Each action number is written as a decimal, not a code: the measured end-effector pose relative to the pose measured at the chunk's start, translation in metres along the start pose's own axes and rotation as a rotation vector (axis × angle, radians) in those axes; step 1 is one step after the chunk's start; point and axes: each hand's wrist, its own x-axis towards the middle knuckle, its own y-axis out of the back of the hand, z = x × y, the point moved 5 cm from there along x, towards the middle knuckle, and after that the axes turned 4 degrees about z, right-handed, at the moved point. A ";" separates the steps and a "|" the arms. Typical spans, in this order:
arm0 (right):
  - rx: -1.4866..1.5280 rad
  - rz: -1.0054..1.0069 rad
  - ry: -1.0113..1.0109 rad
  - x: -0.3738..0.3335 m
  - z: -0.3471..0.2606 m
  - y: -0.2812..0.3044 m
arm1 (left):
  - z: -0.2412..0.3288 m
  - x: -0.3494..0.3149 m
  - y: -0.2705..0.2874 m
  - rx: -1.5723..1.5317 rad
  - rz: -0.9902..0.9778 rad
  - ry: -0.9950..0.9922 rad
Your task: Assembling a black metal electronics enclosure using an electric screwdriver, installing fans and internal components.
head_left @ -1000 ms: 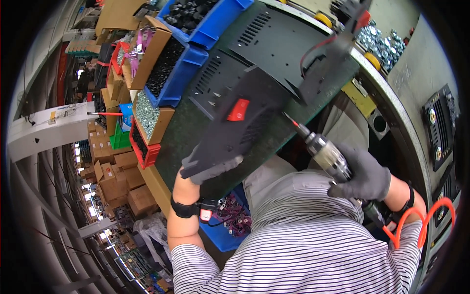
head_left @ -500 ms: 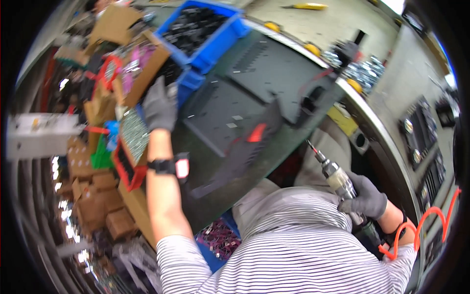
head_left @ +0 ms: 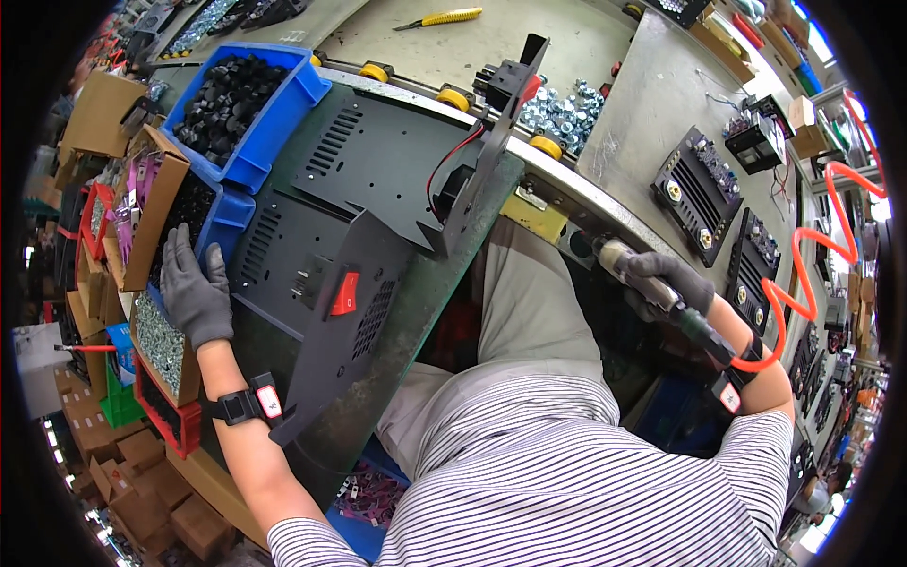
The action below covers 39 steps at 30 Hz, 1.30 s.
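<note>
My left hand [head_left: 196, 293], in a grey glove, lies over the near edge of a small blue bin [head_left: 230, 219] of small black parts. Its fingers are stretched out, the thumb apart, and I see nothing held. My right hand [head_left: 673, 281], also gloved, is closed round a pneumatic screwdriver [head_left: 669, 300] beside the bench's metal edge; its bit is hard to make out. Between my hands, a bent black metal housing [head_left: 326, 326] with a red rocker switch [head_left: 345, 294] stands on the dark green bench top. A second black housing [head_left: 364, 151] lies behind it, with a red wire and black socket part.
A larger blue bin [head_left: 269, 137] holds black parts. Cardboard boxes and a red bin [head_left: 175, 416] stand at the left. Yellow rollers [head_left: 455, 99] line the rail; silver screws [head_left: 564, 115] lie behind. An orange coiled hose [head_left: 803, 269] hangs right, near black assemblies [head_left: 699, 194].
The view has turned, shifting the bench leftward in it. My left hand stays by the small blue bin. My right hand has carried the screwdriver forward, toward the metal edge.
</note>
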 end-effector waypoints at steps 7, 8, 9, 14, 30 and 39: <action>0.180 -0.060 0.020 0.016 -0.002 -0.016 | -0.002 -0.006 0.003 -0.051 -0.039 0.068; 0.291 -0.091 0.113 0.019 -0.003 -0.017 | -0.002 -0.007 0.003 -0.056 -0.059 0.080; 0.444 -0.157 0.209 0.022 -0.006 -0.017 | -0.002 -0.007 0.005 -0.049 -0.055 0.080; 0.591 -0.306 0.138 0.030 0.011 -0.011 | 0.007 -0.023 0.036 -0.396 0.011 0.115; -0.071 0.045 0.880 0.049 -0.010 -0.038 | 0.137 -0.134 0.125 -1.417 -0.507 0.179; -0.142 0.442 1.719 -0.084 -0.057 0.026 | 0.232 -0.087 0.132 -1.354 -0.594 -0.265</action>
